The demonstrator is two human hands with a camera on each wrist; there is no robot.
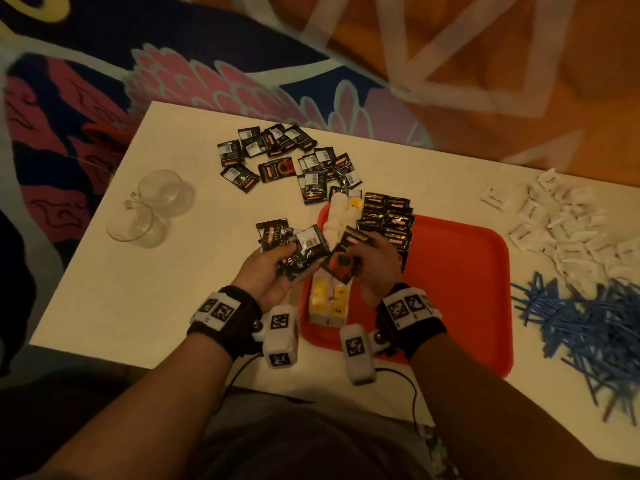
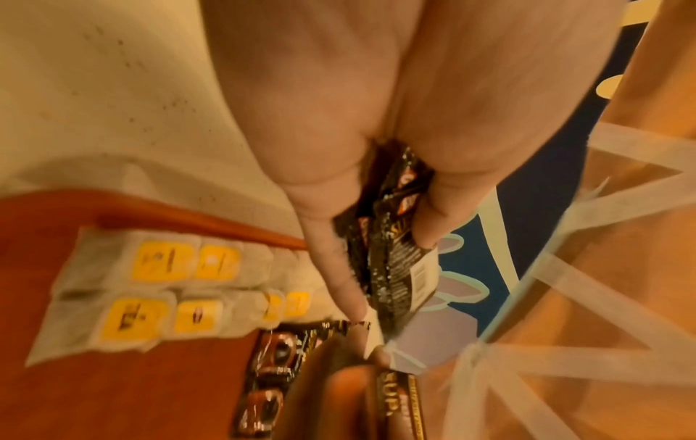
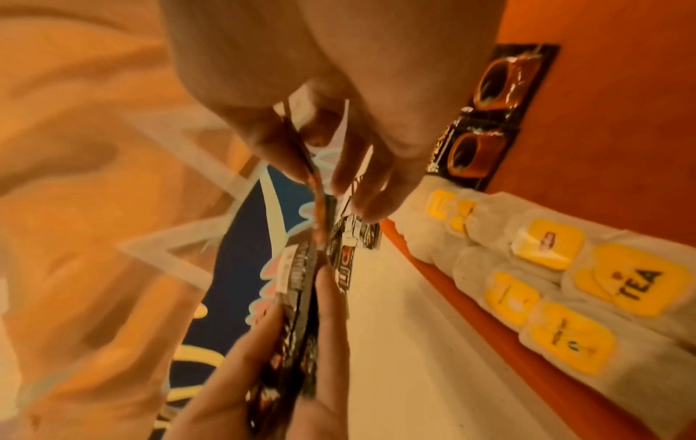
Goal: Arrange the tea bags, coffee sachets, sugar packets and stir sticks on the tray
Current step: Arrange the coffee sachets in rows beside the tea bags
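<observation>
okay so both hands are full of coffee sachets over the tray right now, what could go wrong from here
1. The left hand holds a loose bundle of coffee sachets; as the right hand pulls one sachet away, others could slip out.
2. A dropped sachet might land on the tea bags lined up on the red tray and disturb the rows.
</observation>
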